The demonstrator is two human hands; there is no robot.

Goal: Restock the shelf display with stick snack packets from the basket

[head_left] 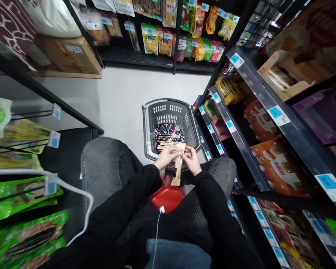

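Working from left to right, with the held packet as the clock's centre, green bags (25, 190) hang on the side display near 8 o'clock, and a white cable (81, 192) loops beside them; both elbows are best held in, clear of that loop. The left hand (165, 157) sits at 10 o'clock, fingertips closed on the packet's upper part. At 12 o'clock the grey basket (168, 109) stands on the floor with a heap of small packets (169, 134) inside. The slim beige packet (178, 168) is held just above the basket's near rim, its long axis running from about 12:30 to 6:30, its lower end hanging free over the red seat (168, 198). The right hand (192, 160) sits at 2 o'clock, also pinching the packet, close beside the left fingertips. Such a light wrapper probably needs only a soft, even pinch; hard squeezing could crease it. With both grips near the top, the loose end may swing, so sliding one hand lower would likely steady it. At 3 o'clock, shelves with orange boxes (280, 164) leave limited elbow room.
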